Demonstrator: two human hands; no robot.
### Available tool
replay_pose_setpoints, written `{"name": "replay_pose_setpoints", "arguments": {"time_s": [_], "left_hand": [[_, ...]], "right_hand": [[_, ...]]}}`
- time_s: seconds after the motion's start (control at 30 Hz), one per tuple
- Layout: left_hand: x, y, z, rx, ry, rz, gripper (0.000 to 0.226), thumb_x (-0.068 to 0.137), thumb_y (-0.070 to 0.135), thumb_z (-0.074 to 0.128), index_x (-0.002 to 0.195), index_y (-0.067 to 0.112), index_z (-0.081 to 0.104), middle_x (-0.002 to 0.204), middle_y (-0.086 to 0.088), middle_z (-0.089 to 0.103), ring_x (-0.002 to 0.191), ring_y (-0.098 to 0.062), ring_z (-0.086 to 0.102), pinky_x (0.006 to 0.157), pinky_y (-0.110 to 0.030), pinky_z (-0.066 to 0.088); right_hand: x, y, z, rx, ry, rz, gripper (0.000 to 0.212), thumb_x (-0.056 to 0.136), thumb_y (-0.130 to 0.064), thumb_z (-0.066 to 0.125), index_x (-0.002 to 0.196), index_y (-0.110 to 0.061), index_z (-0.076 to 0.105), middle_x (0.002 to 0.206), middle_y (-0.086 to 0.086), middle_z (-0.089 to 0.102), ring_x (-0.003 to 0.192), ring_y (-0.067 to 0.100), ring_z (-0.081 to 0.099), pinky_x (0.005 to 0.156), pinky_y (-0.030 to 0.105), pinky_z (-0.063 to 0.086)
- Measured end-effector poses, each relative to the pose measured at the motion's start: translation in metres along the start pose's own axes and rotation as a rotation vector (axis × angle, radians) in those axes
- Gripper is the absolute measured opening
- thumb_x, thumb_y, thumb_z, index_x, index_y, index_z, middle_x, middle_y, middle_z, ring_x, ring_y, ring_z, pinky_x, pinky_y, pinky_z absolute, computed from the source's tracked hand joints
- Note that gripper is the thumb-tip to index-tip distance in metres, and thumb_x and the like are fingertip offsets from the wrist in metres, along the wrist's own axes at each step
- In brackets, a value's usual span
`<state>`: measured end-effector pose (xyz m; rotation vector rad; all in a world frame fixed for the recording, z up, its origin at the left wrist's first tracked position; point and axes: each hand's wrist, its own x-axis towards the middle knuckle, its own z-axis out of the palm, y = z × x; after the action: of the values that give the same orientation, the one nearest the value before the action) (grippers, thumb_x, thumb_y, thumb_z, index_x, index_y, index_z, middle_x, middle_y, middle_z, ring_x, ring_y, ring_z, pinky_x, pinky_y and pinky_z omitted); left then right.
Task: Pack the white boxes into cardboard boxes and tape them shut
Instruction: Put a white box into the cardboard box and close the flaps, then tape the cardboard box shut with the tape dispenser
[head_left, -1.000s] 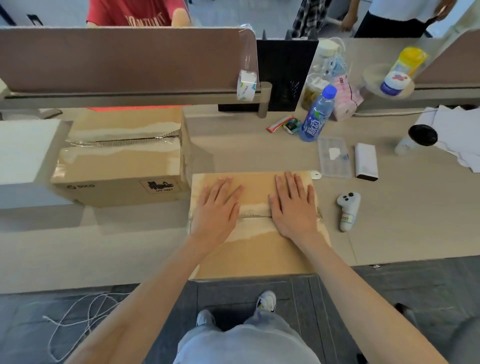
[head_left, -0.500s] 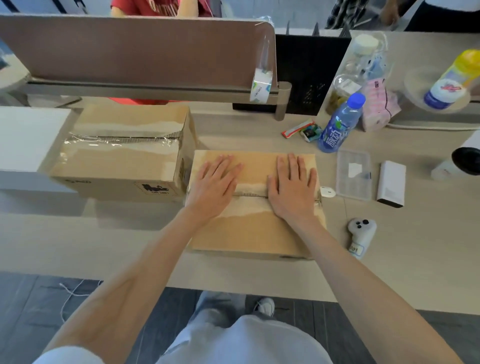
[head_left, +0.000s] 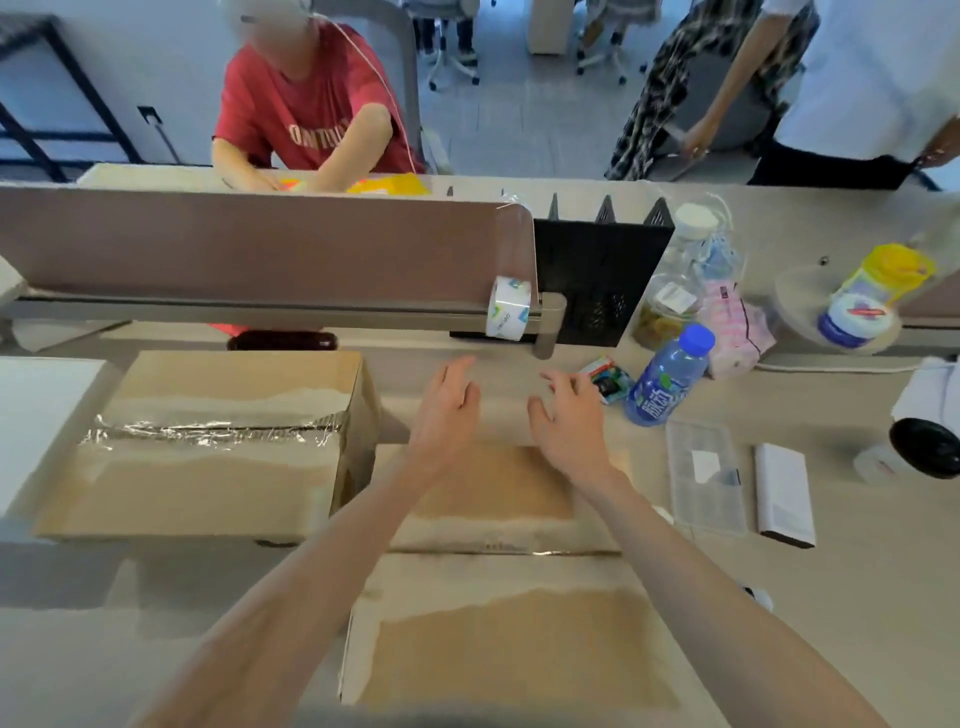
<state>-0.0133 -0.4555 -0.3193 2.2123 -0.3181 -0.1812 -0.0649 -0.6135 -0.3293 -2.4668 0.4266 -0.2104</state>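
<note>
My forearms hide part of the near cardboard box (head_left: 498, 613), whose bottom edge is cut off. I count two taped boxes; the second box (head_left: 218, 447) sits left. Both hands, left hand (head_left: 447, 410) and right hand (head_left: 566, 421), hover empty, fingers spread, beyond it. One tape roll (head_left: 509, 309) hangs on the divider (head_left: 260, 244).
</note>
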Motion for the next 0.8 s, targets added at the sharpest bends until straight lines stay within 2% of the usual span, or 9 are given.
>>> {"name": "replay_pose_setpoints", "arguments": {"time_s": [0.13,0.27,0.3,0.37,0.43,0.5,0.6,0.7,0.8], "left_hand": [[0.064,0.018,0.0,-0.145,-0.014,-0.109,0.046,0.1,0.021,0.047,0.144,0.013,0.038,0.139,-0.002,0.044,0.114,-0.015,0.049,0.099,-0.024,0.034],[0.11,0.024,0.011,-0.36,-0.149,-0.179,0.038,0.095,0.03,0.058,0.129,0.015,0.048,0.121,0.002,0.059,0.106,-0.014,0.056,0.101,-0.033,0.042],[0.116,0.023,0.014,-0.346,-0.181,-0.178,0.034,0.094,0.033,0.059,0.123,0.015,0.052,0.116,0.001,0.062,0.104,-0.014,0.058,0.098,-0.032,0.044],[0.12,0.018,0.019,-0.313,-0.202,-0.143,0.02,0.094,0.031,0.062,0.106,0.016,0.06,0.097,0.004,0.065,0.09,-0.011,0.059,0.082,-0.025,0.045],[0.117,0.015,0.023,-0.351,-0.199,-0.111,0.011,0.092,0.027,0.065,0.093,0.017,0.064,0.081,0.008,0.066,0.078,-0.009,0.058,0.074,-0.02,0.044],[0.115,0.014,0.02,-0.377,-0.202,-0.099,0.008,0.09,0.027,0.067,0.087,0.02,0.065,0.079,0.007,0.069,0.075,-0.008,0.061,0.076,-0.021,0.046],[0.113,0.014,0.008,-0.492,-0.192,-0.125,0.016,0.095,0.025,0.06,0.082,0.018,0.068,0.075,0.001,0.071,0.071,-0.011,0.067,0.073,-0.021,0.051],[0.12,0.017,-0.006,-0.556,-0.047,-0.164,0.028,0.1,0.031,0.049,0.088,0.012,0.067,0.082,-0.005,0.071,0.074,-0.016,0.069,0.066,-0.022,0.048],[0.14,0.033,-0.014,-0.538,0.07,-0.146,0.019,0.096,0.035,0.052,0.093,0.024,0.067,0.089,0.007,0.071,0.085,-0.013,0.067,0.078,-0.033,0.051]], "right_hand": [[0.059,-0.017,-0.007,0.379,-0.021,0.194,0.04,0.096,-0.022,0.052,0.135,-0.014,0.05,0.121,0.007,0.057,0.113,0.022,0.054,0.1,0.039,0.044],[0.107,-0.027,-0.009,0.558,-0.031,0.305,0.054,0.096,-0.03,0.054,0.146,-0.018,0.04,0.105,0.002,0.066,0.106,0.022,0.063,0.098,0.043,0.048],[0.116,-0.028,-0.009,0.57,-0.041,0.315,0.058,0.095,-0.033,0.056,0.148,-0.02,0.037,0.101,-0.001,0.066,0.105,0.02,0.063,0.099,0.043,0.049],[0.129,-0.029,-0.012,0.547,-0.076,0.316,0.062,0.094,-0.038,0.057,0.15,-0.022,0.035,0.099,-0.002,0.065,0.105,0.018,0.06,0.1,0.04,0.047],[0.138,-0.028,-0.015,0.529,-0.11,0.313,0.057,0.094,-0.041,0.058,0.146,-0.021,0.043,0.111,0.003,0.062,0.107,0.019,0.058,0.097,0.035,0.047],[0.143,-0.028,-0.018,0.594,-0.108,0.322,0.045,0.095,-0.038,0.059,0.134,-0.017,0.055,0.122,0.006,0.061,0.106,0.017,0.058,0.09,0.03,0.048],[0.145,-0.03,-0.018,0.706,-0.067,0.341,0.021,0.095,-0.026,0.062,0.111,-0.014,0.068,0.117,0.001,0.064,0.09,0.005,0.058,0.072,0.016,0.044],[0.142,-0.029,-0.015,0.77,-0.029,0.376,0.017,0.094,-0.025,0.063,0.105,-0.014,0.07,0.116,-0.001,0.065,0.091,0.004,0.058,0.073,0.018,0.045],[0.135,-0.028,-0.015,0.8,-0.02,0.364,0.015,0.095,-0.028,0.062,0.102,-0.017,0.068,0.111,-0.001,0.064,0.086,0.003,0.058,0.072,0.018,0.047]]}}
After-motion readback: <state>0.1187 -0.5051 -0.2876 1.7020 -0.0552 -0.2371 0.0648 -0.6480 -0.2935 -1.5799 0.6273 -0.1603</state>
